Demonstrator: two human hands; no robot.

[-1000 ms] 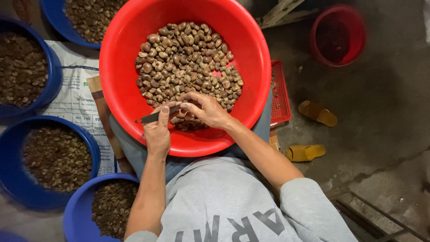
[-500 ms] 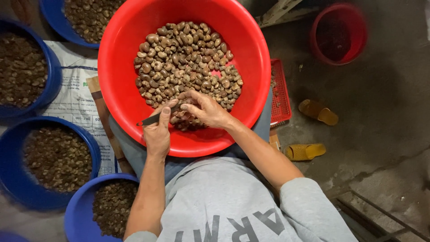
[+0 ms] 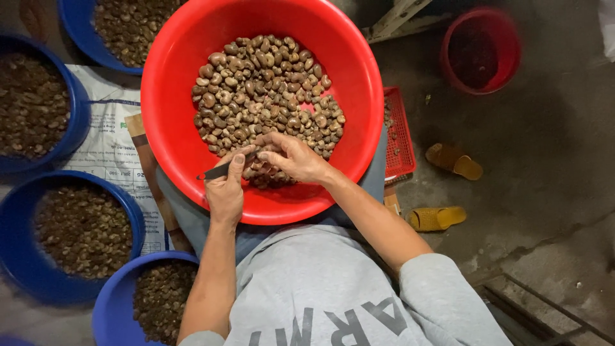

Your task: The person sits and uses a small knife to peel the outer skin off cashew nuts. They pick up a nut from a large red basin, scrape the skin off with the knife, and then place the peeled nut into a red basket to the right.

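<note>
A big red basin (image 3: 173, 128) rests on my lap, holding a heap of brown nuts (image 3: 262, 96). My left hand (image 3: 225, 189) grips a small dark knife (image 3: 214, 173) over the basin's near rim, blade pointing toward the right hand. My right hand (image 3: 291, 157) is closed around a nut at the near edge of the heap, fingertips meeting the knife's tip. The nut itself is mostly hidden by my fingers.
Several blue basins of dark nuts stand at the left: (image 3: 29, 106), (image 3: 77, 234), (image 3: 144, 298), (image 3: 122, 25). A printed sack (image 3: 106, 150) lies under them. A small red bucket (image 3: 479, 51), a red crate (image 3: 398, 138) and two yellow sandals (image 3: 439, 218) are on the concrete floor at right.
Both hands stay together at the near edge of the heap; the right hand's fingers have shifted slightly around the nut against the knife.
</note>
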